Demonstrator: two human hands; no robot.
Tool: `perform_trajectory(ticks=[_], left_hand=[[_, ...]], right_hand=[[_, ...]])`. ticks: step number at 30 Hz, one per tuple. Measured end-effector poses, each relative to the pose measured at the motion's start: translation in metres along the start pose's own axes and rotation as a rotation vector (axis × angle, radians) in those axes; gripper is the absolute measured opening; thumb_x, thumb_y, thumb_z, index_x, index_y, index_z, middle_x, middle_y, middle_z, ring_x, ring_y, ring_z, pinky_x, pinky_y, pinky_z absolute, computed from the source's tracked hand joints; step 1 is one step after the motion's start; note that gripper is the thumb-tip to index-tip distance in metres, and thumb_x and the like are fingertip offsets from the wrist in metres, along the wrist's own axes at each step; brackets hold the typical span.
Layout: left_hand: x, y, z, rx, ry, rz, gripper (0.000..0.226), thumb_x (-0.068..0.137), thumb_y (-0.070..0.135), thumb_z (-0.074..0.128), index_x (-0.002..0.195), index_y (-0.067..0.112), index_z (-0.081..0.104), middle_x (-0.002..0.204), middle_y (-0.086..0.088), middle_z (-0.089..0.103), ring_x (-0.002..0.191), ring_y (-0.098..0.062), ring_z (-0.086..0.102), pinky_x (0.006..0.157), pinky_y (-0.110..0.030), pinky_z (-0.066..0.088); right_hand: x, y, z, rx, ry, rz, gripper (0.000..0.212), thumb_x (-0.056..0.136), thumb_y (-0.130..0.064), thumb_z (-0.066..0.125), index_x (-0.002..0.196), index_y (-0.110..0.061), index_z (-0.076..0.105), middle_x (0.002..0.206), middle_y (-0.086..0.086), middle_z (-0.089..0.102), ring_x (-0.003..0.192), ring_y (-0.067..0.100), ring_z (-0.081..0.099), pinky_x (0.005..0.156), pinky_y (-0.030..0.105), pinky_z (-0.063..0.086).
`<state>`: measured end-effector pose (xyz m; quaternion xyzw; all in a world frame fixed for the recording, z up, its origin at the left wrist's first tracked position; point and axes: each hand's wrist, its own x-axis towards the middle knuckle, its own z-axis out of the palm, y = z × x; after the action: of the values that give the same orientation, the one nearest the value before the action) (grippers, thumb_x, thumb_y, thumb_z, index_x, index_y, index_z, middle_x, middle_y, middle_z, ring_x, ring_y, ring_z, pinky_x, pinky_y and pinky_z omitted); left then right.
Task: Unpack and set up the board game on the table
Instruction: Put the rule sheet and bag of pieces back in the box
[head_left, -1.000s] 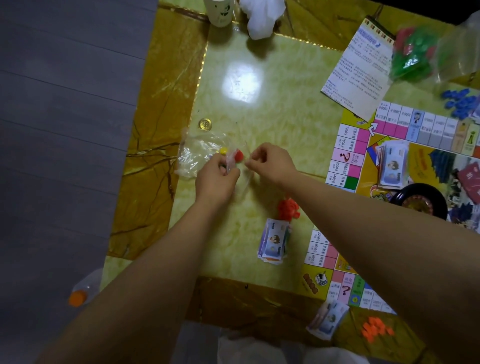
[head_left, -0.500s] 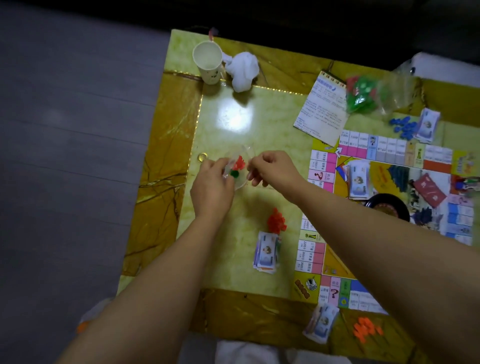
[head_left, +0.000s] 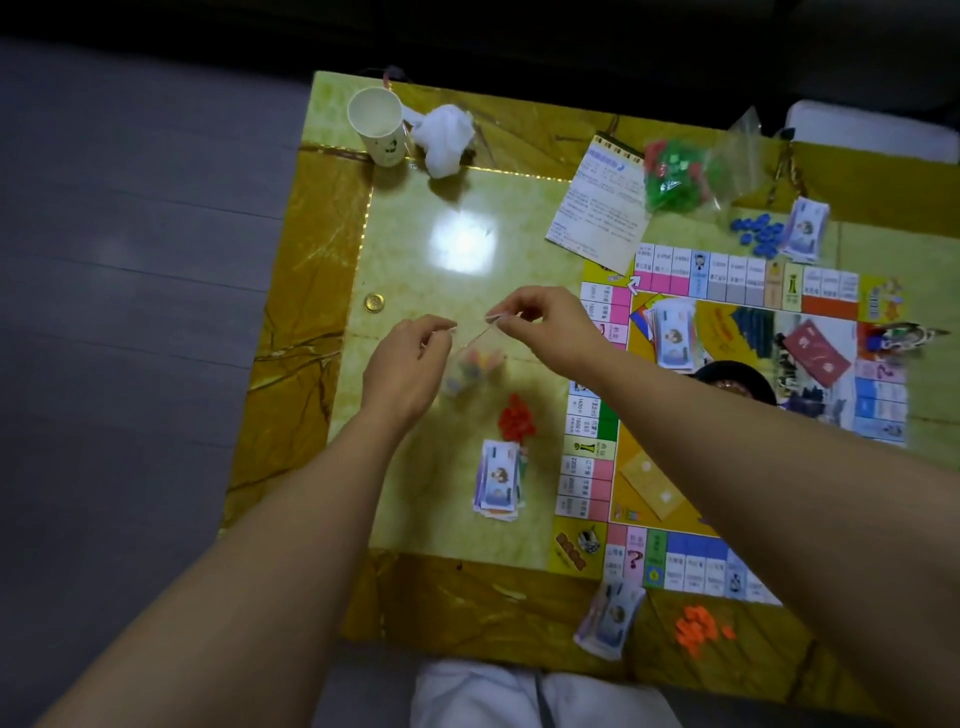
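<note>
A small clear plastic bag (head_left: 470, 366) with several coloured game pieces hangs between my hands above the table. My left hand (head_left: 410, 364) pinches its top edge on the left, and my right hand (head_left: 540, 325) pinches the top edge on the right. The bag's mouth is stretched between them. The game board (head_left: 737, 395) lies flat on the right half of the table, with a stack of play money (head_left: 672, 338) and a black spinner (head_left: 735, 379) on it. Red tokens (head_left: 516, 418) and a money stack (head_left: 497, 480) lie below the bag.
A paper cup (head_left: 378, 124) and crumpled tissue (head_left: 444, 137) stand at the far left corner. The rule sheet (head_left: 602, 200), a bag of green pieces (head_left: 685, 174), blue tokens (head_left: 758, 231), orange tokens (head_left: 698, 629) and more money (head_left: 610, 618) surround the board. A gold coin (head_left: 375, 302) lies left.
The camera has tilted up, showing more of the table. My hands have lifted the small bag off the table and pulled apart at its top edge.
</note>
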<state>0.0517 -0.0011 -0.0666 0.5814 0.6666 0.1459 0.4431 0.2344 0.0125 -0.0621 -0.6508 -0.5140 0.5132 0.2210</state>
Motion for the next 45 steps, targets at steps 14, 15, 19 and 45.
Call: perform_trajectory(ticks=[14,15,19,45], left_hand=[[-0.023,-0.031,-0.002,-0.528,0.289,-0.117,0.015,0.085,0.008,0.068,0.077,0.018,0.062,0.081,-0.005,0.068,0.079,-0.018,0.064,0.065,-0.035,0.057],[-0.022,-0.033,-0.003,-0.542,0.289,-0.102,0.014,0.086,0.006,0.068,0.078,0.016,0.062,0.081,-0.006,0.069,0.079,-0.018,0.064,0.070,-0.036,0.057],[-0.018,-0.048,-0.010,-0.557,0.268,-0.053,0.004,0.082,0.016,0.067,0.083,0.016,0.062,0.084,-0.004,0.068,0.083,-0.016,0.064,0.078,-0.040,0.054],[0.021,-0.151,0.006,0.080,-0.008,-0.234,0.047,0.083,0.034,0.069,0.122,0.014,0.052,0.105,-0.010,0.064,0.095,-0.026,0.061,0.084,-0.036,0.049]], right_hand=[[-0.009,0.009,0.026,0.323,0.031,0.071,0.014,0.095,0.000,0.044,0.099,-0.004,0.057,0.086,0.014,0.066,0.058,0.018,0.060,0.053,0.026,0.050],[-0.009,0.008,0.030,0.358,0.039,0.091,0.016,0.093,0.001,0.045,0.102,-0.005,0.056,0.087,0.013,0.064,0.058,0.018,0.059,0.055,0.026,0.050],[-0.012,0.012,0.047,0.205,-0.098,0.193,0.038,0.085,0.004,0.053,0.120,-0.011,0.054,0.110,0.005,0.054,0.062,0.014,0.056,0.053,0.020,0.048],[0.016,0.067,0.161,-0.212,0.191,0.480,0.048,0.081,-0.037,0.072,0.114,-0.015,0.044,0.105,0.007,0.061,0.093,0.028,0.059,0.075,0.033,0.045]])
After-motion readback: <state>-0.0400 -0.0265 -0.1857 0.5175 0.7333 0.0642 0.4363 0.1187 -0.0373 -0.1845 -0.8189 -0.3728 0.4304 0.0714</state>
